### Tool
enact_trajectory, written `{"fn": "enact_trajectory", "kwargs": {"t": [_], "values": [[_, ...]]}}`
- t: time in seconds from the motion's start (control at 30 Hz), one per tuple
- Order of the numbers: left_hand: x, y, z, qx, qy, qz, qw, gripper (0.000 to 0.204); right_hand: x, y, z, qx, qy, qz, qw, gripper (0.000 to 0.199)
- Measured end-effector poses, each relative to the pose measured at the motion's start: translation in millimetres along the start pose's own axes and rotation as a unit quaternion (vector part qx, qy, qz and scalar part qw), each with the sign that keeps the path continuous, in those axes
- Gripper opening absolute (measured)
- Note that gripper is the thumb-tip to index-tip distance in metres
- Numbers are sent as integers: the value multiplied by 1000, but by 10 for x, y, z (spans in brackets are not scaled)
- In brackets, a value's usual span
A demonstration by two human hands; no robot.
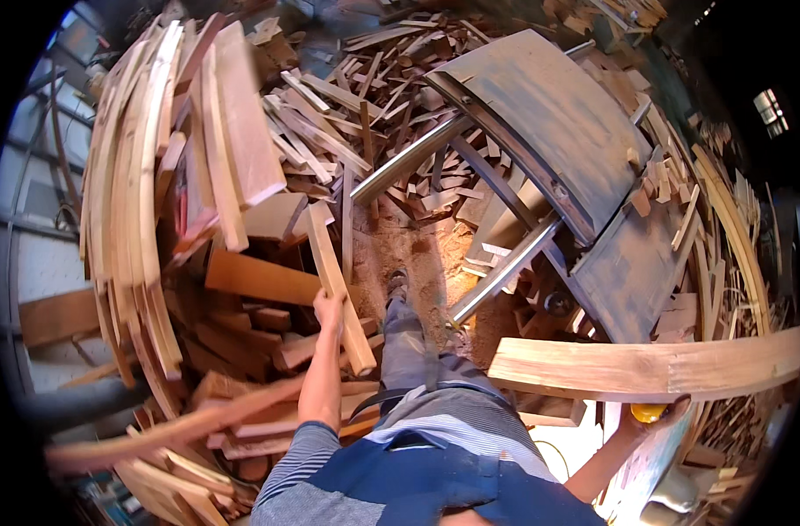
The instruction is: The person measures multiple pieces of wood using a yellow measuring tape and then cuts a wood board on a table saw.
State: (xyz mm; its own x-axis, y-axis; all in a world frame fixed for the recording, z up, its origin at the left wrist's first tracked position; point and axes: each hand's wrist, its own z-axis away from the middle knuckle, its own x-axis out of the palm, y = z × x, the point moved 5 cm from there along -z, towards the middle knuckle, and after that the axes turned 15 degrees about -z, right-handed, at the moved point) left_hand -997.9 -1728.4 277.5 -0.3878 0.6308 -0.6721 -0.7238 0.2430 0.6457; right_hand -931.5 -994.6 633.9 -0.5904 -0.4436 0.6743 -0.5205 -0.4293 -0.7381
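My left hand (328, 307) reaches forward and grips a narrow pale wooden strip (337, 285) that leans out of the stacked timber on my left. My right hand (638, 419) is low at the right, closed on the near edge of a long wide plank (654, 368) held out level toward the right. Something yellow (650, 411) shows under the fingers of that hand; I cannot tell what it is. My jeans leg and shoe (398, 282) stand on sawdust between the two hands.
A tall stack of long boards (137, 193) rises on the left, with short offcuts (242, 351) piled below. A grey metal machine table (549, 131) with steel rails (505, 267) stands ahead at the right. Loose wood scraps (374, 105) cover the floor beyond.
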Motion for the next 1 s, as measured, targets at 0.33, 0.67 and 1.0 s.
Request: {"fn": "enact_trajectory", "kwargs": {"t": [0.33, 0.67, 1.0], "values": [[539, 1120, -1694, 32, 43, 197, 979, 95, 988, 313, 847, -87, -20, 108, 990, 71], [674, 3376, 535, 368, -368, 89, 849, 57, 1315, 874, 1169, 3, -35, 62, 997, 82], [1316, 4291, 3002, 201, -823, 99, 522, 68, 2409, 1305, 622, 60, -189, 353, 914, 71]]}}
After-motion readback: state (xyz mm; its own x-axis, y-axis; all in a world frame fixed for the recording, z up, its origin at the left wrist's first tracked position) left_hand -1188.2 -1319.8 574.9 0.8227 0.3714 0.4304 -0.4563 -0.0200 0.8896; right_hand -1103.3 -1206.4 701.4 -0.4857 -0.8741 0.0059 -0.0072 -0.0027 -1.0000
